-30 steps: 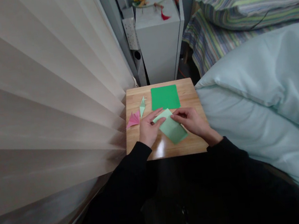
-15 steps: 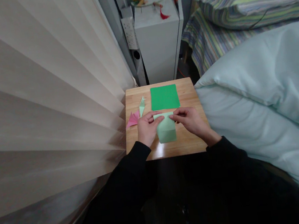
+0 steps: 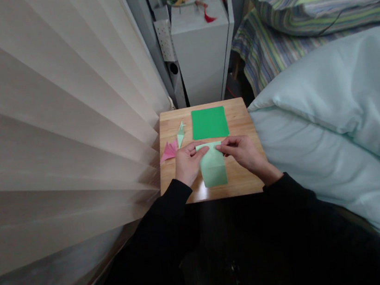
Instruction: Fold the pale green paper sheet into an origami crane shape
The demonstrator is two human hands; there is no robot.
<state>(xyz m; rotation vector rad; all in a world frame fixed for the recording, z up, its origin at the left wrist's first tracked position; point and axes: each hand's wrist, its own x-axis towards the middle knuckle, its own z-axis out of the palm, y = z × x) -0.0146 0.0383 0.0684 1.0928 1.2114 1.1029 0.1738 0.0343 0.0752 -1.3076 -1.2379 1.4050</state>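
A light green sheet of paper (image 3: 213,169) hangs between my two hands over the wooden table, a faint crease running across it. My left hand (image 3: 188,162) pinches its upper left corner, thumb on the near face. At the upper right corner, my right hand (image 3: 242,153) pinches the paper between thumb and fingers. Beyond my hands lies a flat square of bright green paper (image 3: 209,123). To the left of it rests a pale green folded paper piece (image 3: 180,135), and a pink folded paper piece (image 3: 169,151) lies near the table's left edge.
The small wooden table (image 3: 176,181) stands between a pleated curtain (image 3: 69,130) on the left and a bed with a pale blue quilt (image 3: 314,126) on the right. Behind it is a white cabinet (image 3: 203,61) with a red tassel (image 3: 209,15) on top.
The lower part of the light green sheet has swung down and shows longer now. Both hands keep their pinch at its top corners, nearly in place.
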